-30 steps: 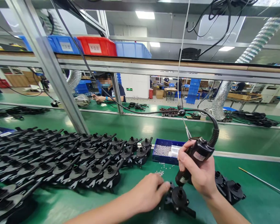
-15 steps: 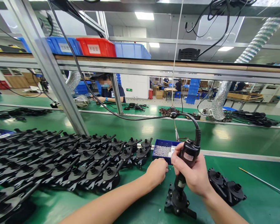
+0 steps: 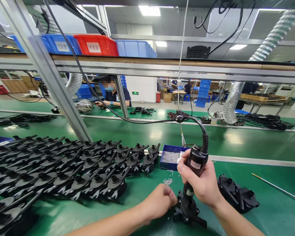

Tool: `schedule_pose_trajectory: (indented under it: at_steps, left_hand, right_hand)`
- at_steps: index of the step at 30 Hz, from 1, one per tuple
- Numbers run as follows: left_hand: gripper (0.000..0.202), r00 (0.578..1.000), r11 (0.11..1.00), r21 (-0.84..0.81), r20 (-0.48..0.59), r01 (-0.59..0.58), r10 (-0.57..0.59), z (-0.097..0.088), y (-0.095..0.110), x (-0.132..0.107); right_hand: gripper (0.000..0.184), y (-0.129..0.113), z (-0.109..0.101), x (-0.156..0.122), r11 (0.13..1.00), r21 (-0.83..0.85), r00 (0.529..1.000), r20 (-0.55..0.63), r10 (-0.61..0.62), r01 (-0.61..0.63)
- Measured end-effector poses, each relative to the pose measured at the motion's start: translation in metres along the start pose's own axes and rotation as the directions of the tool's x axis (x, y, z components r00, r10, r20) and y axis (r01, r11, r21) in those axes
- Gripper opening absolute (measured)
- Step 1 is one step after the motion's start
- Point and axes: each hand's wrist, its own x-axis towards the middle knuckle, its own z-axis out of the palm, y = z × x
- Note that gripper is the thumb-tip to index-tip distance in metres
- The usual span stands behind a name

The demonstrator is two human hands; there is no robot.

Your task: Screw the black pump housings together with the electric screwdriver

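My right hand [image 3: 203,182] is wrapped round a black electric screwdriver [image 3: 196,160], held upright with its cable rising from the top. Its lower end meets a black plastic part [image 3: 188,209] with a round raised collar, lying on the green bench. Close to the left edge of that part is my left hand [image 3: 159,200], fingers curled and pinched together; whatever they hold is hidden. Beyond my left hand lies a small scatter of tiny metal pieces [image 3: 167,181]. A blue tray [image 3: 169,165] full of similar metal pieces stands behind, partly covered by my right hand.
Rows of similar black parts [image 3: 98,182] fill the left side of the bench. Two more black parts [image 3: 247,198] and a thin rod [image 3: 277,187] lie at right. A cord [image 3: 182,65] hangs from above. Across the bench sits a co-worker [image 3: 116,95].
My left hand has moved from beside the tray toward me, to the black part, uncovering the scattered metal pieces. My right hand keeps the screwdriver on the part.
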Motion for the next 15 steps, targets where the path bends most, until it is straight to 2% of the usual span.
schedule_pose_trajectory:
  at_steps: [3,9,11,15]
  left_hand:
    - [0.020,0.993,0.981,-0.153,-0.004,0.118,-0.120,0.012,0.002,-0.002]
    - [0.043,0.981,0.906,-0.378,0.038,0.192,-0.192,0.020,0.002,-0.002]
    - [0.039,0.974,0.865,-0.448,0.065,0.224,-0.219,0.019,0.001,-0.005]
    - [0.014,0.965,0.780,-0.573,0.086,0.251,-0.247,0.016,-0.006,-0.017]
  right_hand:
    - [0.019,-0.001,0.000,-0.001,1.000,0.004,1.000,-0.002,-0.008,0.008]
    - [0.019,-0.002,-0.002,0.000,1.000,0.011,1.000,0.006,-0.005,0.005]
    - [0.019,-0.002,-0.001,0.000,1.000,0.010,1.000,0.010,-0.006,0.006]
    - [0.018,-0.003,0.000,0.000,1.000,0.005,1.000,0.008,-0.005,0.005]
